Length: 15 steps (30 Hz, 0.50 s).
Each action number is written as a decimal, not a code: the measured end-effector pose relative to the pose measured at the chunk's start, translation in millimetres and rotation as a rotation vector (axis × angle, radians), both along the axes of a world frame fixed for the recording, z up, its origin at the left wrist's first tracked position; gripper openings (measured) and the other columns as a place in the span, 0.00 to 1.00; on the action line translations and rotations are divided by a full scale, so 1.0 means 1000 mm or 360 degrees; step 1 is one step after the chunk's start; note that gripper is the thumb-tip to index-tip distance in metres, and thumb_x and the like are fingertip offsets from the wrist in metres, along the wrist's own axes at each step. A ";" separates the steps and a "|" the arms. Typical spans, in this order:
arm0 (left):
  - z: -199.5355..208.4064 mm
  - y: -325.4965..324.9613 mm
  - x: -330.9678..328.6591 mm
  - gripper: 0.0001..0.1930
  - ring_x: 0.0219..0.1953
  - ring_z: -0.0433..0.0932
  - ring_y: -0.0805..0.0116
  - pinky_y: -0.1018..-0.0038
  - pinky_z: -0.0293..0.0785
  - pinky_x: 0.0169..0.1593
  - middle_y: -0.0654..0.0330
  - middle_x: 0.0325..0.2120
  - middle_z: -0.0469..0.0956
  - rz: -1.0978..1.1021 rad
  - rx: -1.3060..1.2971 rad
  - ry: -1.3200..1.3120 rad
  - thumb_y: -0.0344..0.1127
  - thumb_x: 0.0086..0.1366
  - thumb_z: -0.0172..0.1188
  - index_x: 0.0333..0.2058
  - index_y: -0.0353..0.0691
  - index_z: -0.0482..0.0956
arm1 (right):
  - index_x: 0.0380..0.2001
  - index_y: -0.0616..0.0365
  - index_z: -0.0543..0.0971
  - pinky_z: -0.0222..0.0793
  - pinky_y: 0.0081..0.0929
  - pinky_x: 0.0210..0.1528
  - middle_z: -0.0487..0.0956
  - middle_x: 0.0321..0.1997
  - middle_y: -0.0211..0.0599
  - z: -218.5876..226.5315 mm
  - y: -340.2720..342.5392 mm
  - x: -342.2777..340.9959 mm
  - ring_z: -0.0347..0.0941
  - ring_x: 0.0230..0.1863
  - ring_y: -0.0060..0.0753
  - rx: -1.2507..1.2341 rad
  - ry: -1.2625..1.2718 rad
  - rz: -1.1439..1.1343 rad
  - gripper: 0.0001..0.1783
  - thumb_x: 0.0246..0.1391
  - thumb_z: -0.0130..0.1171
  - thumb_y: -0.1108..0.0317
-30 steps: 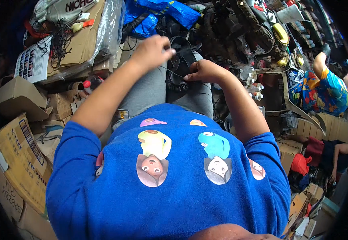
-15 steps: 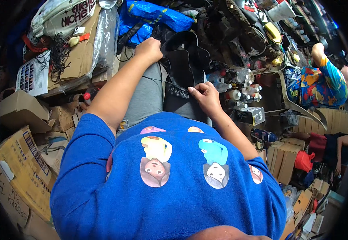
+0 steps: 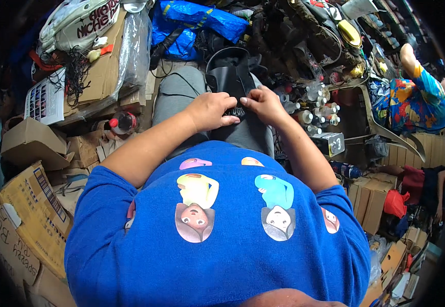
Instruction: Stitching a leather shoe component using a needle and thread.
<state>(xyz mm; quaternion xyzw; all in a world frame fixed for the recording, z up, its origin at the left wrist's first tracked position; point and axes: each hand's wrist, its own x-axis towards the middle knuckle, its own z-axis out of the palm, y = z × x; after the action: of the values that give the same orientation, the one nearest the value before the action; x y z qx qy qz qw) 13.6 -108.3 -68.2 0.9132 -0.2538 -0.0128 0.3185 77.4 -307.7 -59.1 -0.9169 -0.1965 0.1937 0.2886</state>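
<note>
Across my grey-trousered lap (image 3: pixel 181 82) lies a black leather shoe upper (image 3: pixel 231 81), its curved band standing up at the far end. A row of dark stitches (image 3: pixel 237 111) runs along its near edge. My right hand (image 3: pixel 266 106) pinches that edge between thumb and fingers, just right of the stitches. On the other side my left hand (image 3: pixel 213 110) is closed, its fingertips at the stitches; what it holds is too small to make out. Thin black thread (image 3: pixel 176 95) trails over my left thigh.
Beyond my knees lies a blue plastic bag (image 3: pixel 197 20). Several small bottles (image 3: pixel 317 110) and a tin can (image 3: pixel 331 144) stand at right. Flattened cardboard (image 3: pixel 107 66) and open boxes (image 3: pixel 33 143) crowd the left. Another person's patterned sleeve (image 3: pixel 412 105) shows at far right.
My left hand has come back from beyond my left knee to the stitched edge, beside the right hand. The thread that was stretched between them now lies slack. The right hand stays at the edge.
</note>
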 end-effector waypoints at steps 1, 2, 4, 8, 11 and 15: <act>0.000 -0.002 -0.002 0.19 0.32 0.76 0.53 0.61 0.72 0.36 0.55 0.27 0.73 -0.0013 0.0002 -0.0001 0.51 0.53 0.61 0.32 0.42 0.73 | 0.28 0.56 0.81 0.65 0.36 0.39 0.74 0.30 0.40 0.002 0.000 0.005 0.73 0.34 0.42 -0.0001 0.0024 0.0024 0.18 0.45 0.63 0.50; 0.000 -0.002 -0.003 0.18 0.31 0.75 0.54 0.62 0.72 0.35 0.55 0.26 0.72 0.0011 -0.0005 0.0064 0.50 0.53 0.61 0.32 0.41 0.74 | 0.27 0.54 0.80 0.63 0.37 0.38 0.74 0.30 0.39 0.006 0.005 0.006 0.73 0.34 0.42 0.0017 0.0073 0.0008 0.18 0.42 0.64 0.50; 0.002 0.003 0.000 0.16 0.32 0.75 0.54 0.63 0.71 0.37 0.54 0.27 0.74 0.0006 -0.0032 0.0186 0.48 0.55 0.61 0.33 0.41 0.77 | 0.26 0.53 0.80 0.63 0.37 0.38 0.74 0.30 0.38 0.019 0.008 0.001 0.73 0.34 0.42 -0.0066 -0.0221 0.0090 0.18 0.41 0.65 0.50; 0.003 0.013 0.033 0.08 0.37 0.75 0.56 0.66 0.71 0.42 0.54 0.32 0.76 -0.0037 -0.0371 -0.0032 0.36 0.56 0.59 0.33 0.40 0.80 | 0.24 0.54 0.77 0.60 0.37 0.40 0.75 0.30 0.35 0.043 0.014 -0.015 0.73 0.35 0.41 -0.0195 -0.0735 0.0220 0.16 0.41 0.64 0.53; 0.005 0.002 0.056 0.08 0.39 0.75 0.57 0.67 0.71 0.44 0.56 0.37 0.73 -0.0145 -0.0284 0.0032 0.35 0.54 0.60 0.33 0.40 0.79 | 0.22 0.57 0.77 0.62 0.38 0.36 0.76 0.25 0.40 0.036 0.004 -0.010 0.73 0.31 0.42 -0.0228 -0.0412 0.0386 0.14 0.46 0.62 0.57; 0.001 -0.009 0.072 0.10 0.41 0.74 0.56 0.65 0.71 0.45 0.54 0.34 0.73 -0.0191 -0.0146 0.0315 0.42 0.51 0.63 0.28 0.43 0.79 | 0.23 0.63 0.75 0.63 0.38 0.26 0.72 0.19 0.50 0.025 -0.009 -0.011 0.69 0.20 0.47 0.0119 0.0226 0.0362 0.14 0.48 0.57 0.61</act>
<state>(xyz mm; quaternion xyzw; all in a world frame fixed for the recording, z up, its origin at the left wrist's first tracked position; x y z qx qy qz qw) 85.9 -117.3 -67.7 0.8751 -0.2758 -0.1103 0.3822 66.2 -316.5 -34.4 -0.8612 -0.2852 0.2821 0.3120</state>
